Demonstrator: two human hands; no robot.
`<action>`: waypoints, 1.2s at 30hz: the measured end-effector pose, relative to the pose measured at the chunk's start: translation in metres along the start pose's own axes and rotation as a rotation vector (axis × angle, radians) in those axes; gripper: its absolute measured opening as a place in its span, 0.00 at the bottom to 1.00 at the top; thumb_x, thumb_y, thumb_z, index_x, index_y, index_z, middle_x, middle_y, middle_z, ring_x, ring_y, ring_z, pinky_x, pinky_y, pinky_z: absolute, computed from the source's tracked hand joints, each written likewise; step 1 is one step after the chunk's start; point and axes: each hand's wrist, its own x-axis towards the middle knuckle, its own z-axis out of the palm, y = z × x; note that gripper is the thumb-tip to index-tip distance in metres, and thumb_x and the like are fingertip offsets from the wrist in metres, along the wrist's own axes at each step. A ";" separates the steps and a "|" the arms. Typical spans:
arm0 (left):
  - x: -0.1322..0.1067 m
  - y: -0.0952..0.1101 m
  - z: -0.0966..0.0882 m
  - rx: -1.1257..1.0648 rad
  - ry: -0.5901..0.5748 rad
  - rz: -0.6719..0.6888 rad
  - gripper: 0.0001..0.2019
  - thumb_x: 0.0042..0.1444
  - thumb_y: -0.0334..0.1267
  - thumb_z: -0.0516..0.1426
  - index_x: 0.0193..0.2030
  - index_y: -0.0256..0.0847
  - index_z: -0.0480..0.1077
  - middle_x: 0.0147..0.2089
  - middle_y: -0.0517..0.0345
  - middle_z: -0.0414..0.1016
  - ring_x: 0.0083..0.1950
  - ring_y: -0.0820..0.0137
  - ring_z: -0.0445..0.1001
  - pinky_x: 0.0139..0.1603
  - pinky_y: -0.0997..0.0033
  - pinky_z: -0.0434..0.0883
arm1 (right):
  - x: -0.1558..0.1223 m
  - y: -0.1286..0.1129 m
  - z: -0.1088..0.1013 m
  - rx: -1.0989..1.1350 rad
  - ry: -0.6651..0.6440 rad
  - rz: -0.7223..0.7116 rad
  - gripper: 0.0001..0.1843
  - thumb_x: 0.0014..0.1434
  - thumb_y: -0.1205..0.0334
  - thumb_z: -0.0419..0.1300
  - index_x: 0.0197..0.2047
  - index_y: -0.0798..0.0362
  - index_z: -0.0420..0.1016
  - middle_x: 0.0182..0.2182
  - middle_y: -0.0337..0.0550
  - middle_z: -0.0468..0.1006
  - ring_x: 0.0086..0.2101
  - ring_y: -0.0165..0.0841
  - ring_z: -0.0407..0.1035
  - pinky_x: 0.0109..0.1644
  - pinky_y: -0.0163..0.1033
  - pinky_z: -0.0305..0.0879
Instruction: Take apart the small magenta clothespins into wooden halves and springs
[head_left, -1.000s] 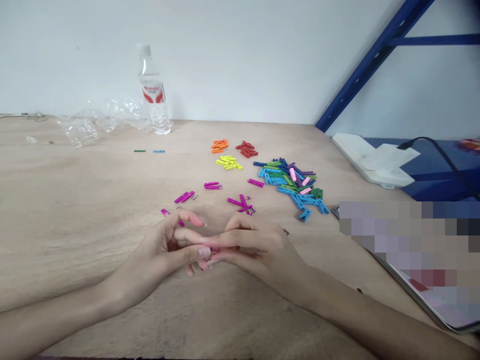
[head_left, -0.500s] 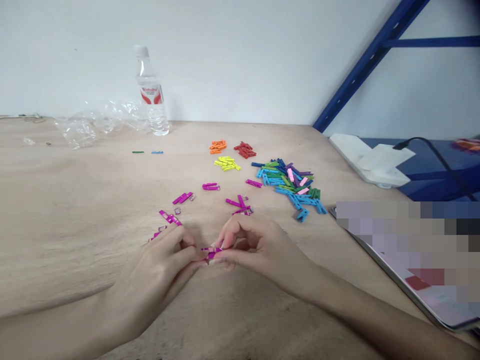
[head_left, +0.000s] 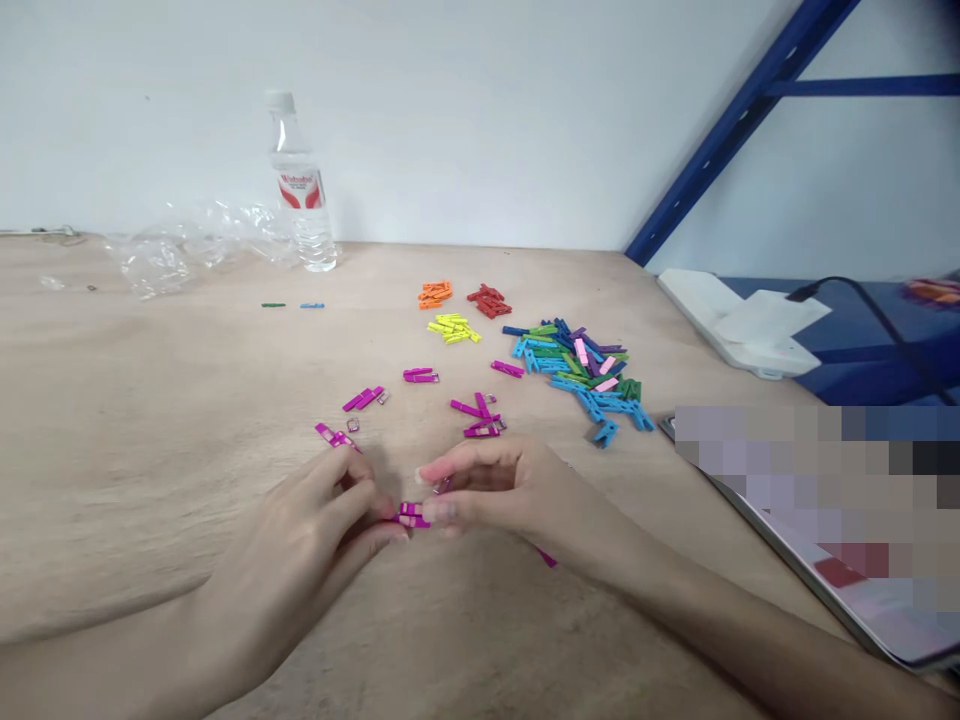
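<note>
My left hand (head_left: 315,530) pinches two magenta clothespin halves (head_left: 411,516) by their left ends, low over the table's near middle. My right hand (head_left: 502,485) faces it, the thumb tip at the right ends of those halves. A small metal clothespin spring (head_left: 442,486) sits between the right thumb and raised index finger; the other fingertips are partly hidden. Past the left knuckles lie loose magenta halves (head_left: 337,436) and a bare spring (head_left: 353,425). More magenta clothespin parts (head_left: 484,415) lie beyond my right hand. One magenta piece (head_left: 547,557) shows below my right wrist.
Orange (head_left: 435,294), red (head_left: 490,300) and yellow clothespins (head_left: 454,328) lie in separate piles. A mixed heap (head_left: 574,360) is to their right. A water bottle (head_left: 304,200) and clear plastic wrap (head_left: 157,262) stand at the back. A blurred-out flat device (head_left: 787,560) lies at right.
My right index finger has lifted away from the thumb, showing the spring. Both hands have shifted slightly left with the halves. A magenta piece now shows under the right wrist.
</note>
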 end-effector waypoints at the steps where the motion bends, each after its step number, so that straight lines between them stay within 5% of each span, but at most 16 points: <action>1: 0.000 -0.001 0.001 -0.002 0.008 0.011 0.08 0.64 0.40 0.49 0.39 0.43 0.68 0.42 0.55 0.67 0.39 0.66 0.69 0.38 0.64 0.69 | 0.000 0.001 -0.001 -0.005 0.009 0.010 0.12 0.52 0.59 0.65 0.41 0.49 0.78 0.36 0.41 0.81 0.37 0.34 0.75 0.43 0.39 0.71; 7: -0.003 0.005 0.001 -0.054 0.013 0.035 0.06 0.64 0.35 0.49 0.40 0.43 0.66 0.40 0.57 0.70 0.41 0.66 0.69 0.42 0.63 0.67 | 0.003 0.006 -0.005 0.087 -0.026 -0.012 0.13 0.53 0.59 0.64 0.43 0.50 0.77 0.38 0.41 0.81 0.41 0.35 0.75 0.48 0.43 0.70; 14: 0.002 0.008 -0.014 -0.267 0.024 -0.120 0.09 0.64 0.39 0.50 0.49 0.50 0.66 0.46 0.62 0.71 0.48 0.70 0.69 0.48 0.70 0.67 | 0.000 0.000 -0.001 0.118 -0.019 0.007 0.06 0.50 0.65 0.67 0.35 0.50 0.78 0.31 0.38 0.81 0.35 0.28 0.75 0.43 0.32 0.69; 24: 0.006 0.020 -0.019 -0.478 -0.057 -0.231 0.09 0.63 0.45 0.51 0.42 0.50 0.71 0.41 0.65 0.75 0.43 0.69 0.72 0.44 0.71 0.68 | 0.003 0.002 -0.005 0.160 -0.068 0.024 0.04 0.52 0.63 0.65 0.35 0.50 0.78 0.32 0.39 0.82 0.35 0.29 0.75 0.42 0.34 0.68; 36: 0.008 0.024 -0.021 -0.425 -0.087 -0.245 0.11 0.62 0.47 0.50 0.40 0.48 0.73 0.33 0.64 0.74 0.40 0.68 0.72 0.40 0.71 0.68 | 0.001 0.000 -0.003 0.111 -0.051 -0.002 0.07 0.50 0.60 0.67 0.33 0.51 0.77 0.31 0.39 0.81 0.35 0.30 0.75 0.43 0.37 0.70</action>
